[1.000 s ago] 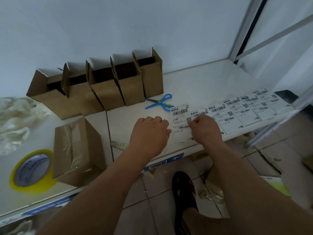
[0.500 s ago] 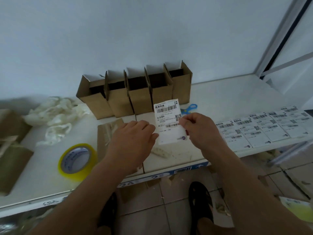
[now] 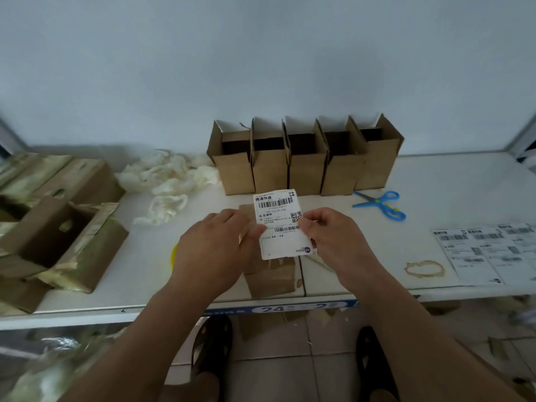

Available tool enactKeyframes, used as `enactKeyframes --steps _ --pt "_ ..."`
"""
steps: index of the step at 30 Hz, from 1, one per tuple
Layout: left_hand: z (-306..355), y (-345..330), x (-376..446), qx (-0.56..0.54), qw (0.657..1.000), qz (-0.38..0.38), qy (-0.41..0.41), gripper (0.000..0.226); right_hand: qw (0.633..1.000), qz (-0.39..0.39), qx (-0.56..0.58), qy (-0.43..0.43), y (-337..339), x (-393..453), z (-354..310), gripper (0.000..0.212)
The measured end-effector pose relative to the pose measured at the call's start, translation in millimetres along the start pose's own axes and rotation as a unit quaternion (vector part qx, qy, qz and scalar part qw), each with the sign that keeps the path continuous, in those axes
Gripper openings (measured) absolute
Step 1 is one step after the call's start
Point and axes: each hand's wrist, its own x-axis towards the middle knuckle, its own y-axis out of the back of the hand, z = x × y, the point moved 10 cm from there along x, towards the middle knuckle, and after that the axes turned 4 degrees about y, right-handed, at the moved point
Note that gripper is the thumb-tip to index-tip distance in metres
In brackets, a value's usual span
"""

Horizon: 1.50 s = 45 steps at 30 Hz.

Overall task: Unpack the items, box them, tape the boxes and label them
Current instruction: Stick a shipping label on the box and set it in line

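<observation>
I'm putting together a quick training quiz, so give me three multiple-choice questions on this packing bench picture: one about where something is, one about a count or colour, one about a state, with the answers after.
1. Where do the scissors lie?
A. right of the row of open boxes
B. inside a box
C. on the floor

2. How many open boxes stand in the row at the wall?
A. three
B. five
C. seven

3. How is the shipping label held?
A. flat on the table
C. stuck on the wall
B. pinched by the left hand and the right hand

Answers: 1 A, they lie on the table beside the row's right end. 2 B, five tops show. 3 B, fingers of both hands grip its edges above the taped box.
</observation>
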Motion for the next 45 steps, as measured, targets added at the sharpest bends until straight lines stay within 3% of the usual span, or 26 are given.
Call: enactKeyframes --steps 4,8,19,45 --pt "-36.0 -33.7 -6.6 -0.063 0.984 -0.119 0.113 0.054 0.999 -0.001 -0.040 0.016 -13.5 1.1 -4.5 0.015" --pt "-43.7 -51.6 -13.0 -0.154 0.961 -0.177 0.144 0.050 0.998 0.003 -0.063 0.025 -20.2 3.5 -6.7 0.016" --pt "-35.1 -52.7 -17.3 -0.141 0.961 -0.200 0.130 0.053 0.982 0.004 -0.179 0.055 -32.8 5.1 -5.8 0.022" --pt "-32.9 -62.4 -17.2 -0.114 0.963 -0.208 0.129 0.053 0.960 0.001 -0.271 0.071 -34.4 6.2 -5.2 0.017"
